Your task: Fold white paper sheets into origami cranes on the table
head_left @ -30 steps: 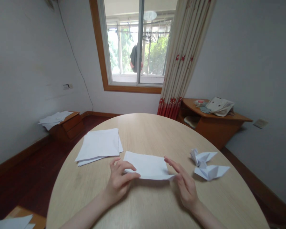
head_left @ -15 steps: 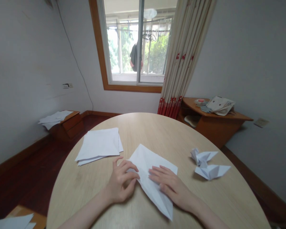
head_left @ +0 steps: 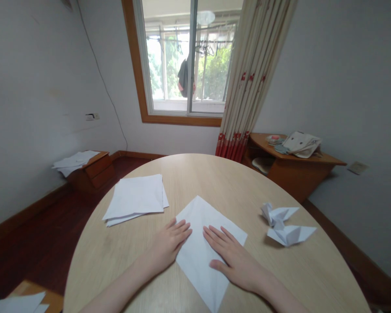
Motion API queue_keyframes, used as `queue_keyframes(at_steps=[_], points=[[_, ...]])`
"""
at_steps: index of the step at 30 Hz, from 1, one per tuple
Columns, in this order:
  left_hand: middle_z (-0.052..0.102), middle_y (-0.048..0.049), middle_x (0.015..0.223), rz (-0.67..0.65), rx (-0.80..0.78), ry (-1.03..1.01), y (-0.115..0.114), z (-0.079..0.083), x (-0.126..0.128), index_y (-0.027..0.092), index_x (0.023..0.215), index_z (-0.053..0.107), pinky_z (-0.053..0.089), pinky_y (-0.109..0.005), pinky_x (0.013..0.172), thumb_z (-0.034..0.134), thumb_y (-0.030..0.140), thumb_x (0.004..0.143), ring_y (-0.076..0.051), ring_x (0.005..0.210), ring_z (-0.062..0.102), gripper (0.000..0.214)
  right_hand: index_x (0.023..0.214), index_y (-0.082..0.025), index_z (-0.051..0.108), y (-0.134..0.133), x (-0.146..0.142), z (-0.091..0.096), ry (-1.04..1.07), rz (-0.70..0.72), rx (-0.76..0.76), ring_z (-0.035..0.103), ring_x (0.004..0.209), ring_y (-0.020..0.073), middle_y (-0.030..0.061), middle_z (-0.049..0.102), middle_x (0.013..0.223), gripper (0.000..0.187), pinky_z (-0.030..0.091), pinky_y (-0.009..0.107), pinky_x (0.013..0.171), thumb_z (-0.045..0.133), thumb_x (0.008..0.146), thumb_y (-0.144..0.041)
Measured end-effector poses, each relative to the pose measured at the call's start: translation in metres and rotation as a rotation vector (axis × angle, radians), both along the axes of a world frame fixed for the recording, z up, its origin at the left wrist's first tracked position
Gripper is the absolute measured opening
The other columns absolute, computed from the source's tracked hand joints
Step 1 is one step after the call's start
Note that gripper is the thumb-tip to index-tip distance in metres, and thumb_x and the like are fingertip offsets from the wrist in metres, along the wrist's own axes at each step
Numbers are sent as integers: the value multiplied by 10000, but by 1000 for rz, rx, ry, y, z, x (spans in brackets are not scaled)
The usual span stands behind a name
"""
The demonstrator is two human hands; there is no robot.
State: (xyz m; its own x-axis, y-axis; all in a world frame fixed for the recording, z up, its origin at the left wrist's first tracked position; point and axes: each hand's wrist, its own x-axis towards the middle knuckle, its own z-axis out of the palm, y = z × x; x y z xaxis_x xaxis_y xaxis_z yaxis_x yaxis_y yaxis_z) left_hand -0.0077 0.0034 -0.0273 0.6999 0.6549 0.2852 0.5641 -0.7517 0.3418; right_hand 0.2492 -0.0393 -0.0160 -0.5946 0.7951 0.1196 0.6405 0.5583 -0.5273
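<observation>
A white sheet of paper [head_left: 197, 256] lies on the round wooden table [head_left: 189, 167] in front of me, one corner pointing away and the opposite corner toward me. Faint crease lines run across it. My left hand [head_left: 169, 243] rests flat at the sheet's left corner, its fingers stretched out over the edge. On the right half, my right hand [head_left: 233, 256] is spread flat with the palm down. Neither hand grips anything. Part of the paper is hidden beneath both hands.
A stack of white paper [head_left: 137, 195] lies at the table's left. Folded white paper figures [head_left: 289, 234] stand at the right. Beyond are a low drawer cabinet [head_left: 99, 171], a curtain [head_left: 250, 82] and a corner desk [head_left: 286, 174] with a cloth bag [head_left: 301, 144].
My left hand has gone from bent fingers at the paper's left edge to lying flat. The sheet has turned slightly and lies flatter. My right hand's fingers have spread.
</observation>
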Motion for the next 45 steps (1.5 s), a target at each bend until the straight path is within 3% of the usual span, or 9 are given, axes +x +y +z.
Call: queue_keyframes(at_steps=[3, 5, 9, 12, 18, 24, 33, 38, 45], points=[[440, -37, 1422, -75, -115, 8, -1, 1, -2, 279, 1373, 448, 352, -405, 1092, 388, 161, 961, -180, 1315, 404, 433, 1439, -363, 245, 0, 1, -2, -1, -1, 6, 244, 1393, 225, -16, 284, 1500, 605, 150, 487, 1163, 542, 912, -380], [399, -53, 1445, -77, -169, 19, -3, 5, -3, 272, 1403, 406, 315, -434, 1110, 492, 315, 948, -214, 1338, 365, 465, 1436, -367, 252, 0, 1, -2, 0, -7, 5, 248, 1392, 225, -19, 283, 1499, 603, 153, 490, 1162, 547, 910, -373], [315, -120, 1478, -143, -205, 67, -7, 16, -2, 208, 1455, 307, 238, -497, 1127, 707, 625, 682, -305, 1366, 286, 965, 1434, -379, 256, 1, 1, -4, 13, -8, 3, 255, 1390, 225, -26, 285, 1499, 612, 154, 487, 1162, 560, 903, -364], [295, -152, 1479, -160, -193, 110, -9, 21, 0, 175, 1460, 293, 217, -507, 1126, 707, 674, 632, -319, 1367, 274, 1052, 1438, -381, 244, 1, 1, -3, -15, -3, -13, 228, 1399, 229, -27, 268, 1508, 606, 141, 505, 1160, 543, 911, -375], [407, -174, 1416, -171, -118, 136, -10, 22, 3, 153, 1404, 404, 276, -493, 1109, 655, 687, 690, -310, 1319, 378, 926, 1444, -378, 236, 2, -1, 2, -106, -18, -55, 197, 1410, 225, -26, 238, 1519, 545, 142, 529, 1151, 462, 949, -386], [534, -143, 1323, -211, 6, 68, -5, 10, 1, 178, 1295, 540, 388, -410, 1063, 576, 599, 791, -268, 1234, 503, 658, 1416, -380, 320, 2, 0, 3, -19, -40, -51, 262, 1391, 227, -28, 308, 1494, 479, 172, 517, 1149, 449, 955, -389], [661, -92, 1177, -224, 162, 47, 0, -1, 0, 175, 1118, 629, 455, -310, 1002, 532, 483, 872, -203, 1098, 621, 406, 1455, -303, 249, 1, -2, 12, -205, -11, -101, 157, 1422, 209, 11, 207, 1536, 495, 113, 483, 1158, 309, 989, -458], [687, -82, 1127, -179, 142, 14, -4, 6, 2, 173, 1042, 648, 493, -317, 950, 423, 444, 958, -201, 1069, 638, 362, 1444, -329, 271, 0, -1, 14, -185, 2, -105, 160, 1421, 222, 5, 211, 1537, 485, 114, 505, 1152, 317, 984, -475], [686, -36, 1128, -111, -38, -38, -8, 12, -1, 219, 1124, 596, 487, -275, 905, 339, 311, 1016, -175, 1067, 635, 293, 1417, -285, 371, 1, 4, 11, -70, 29, -77, 233, 1402, 235, 38, 328, 1496, 515, 139, 536, 1142, 232, 981, -522]])
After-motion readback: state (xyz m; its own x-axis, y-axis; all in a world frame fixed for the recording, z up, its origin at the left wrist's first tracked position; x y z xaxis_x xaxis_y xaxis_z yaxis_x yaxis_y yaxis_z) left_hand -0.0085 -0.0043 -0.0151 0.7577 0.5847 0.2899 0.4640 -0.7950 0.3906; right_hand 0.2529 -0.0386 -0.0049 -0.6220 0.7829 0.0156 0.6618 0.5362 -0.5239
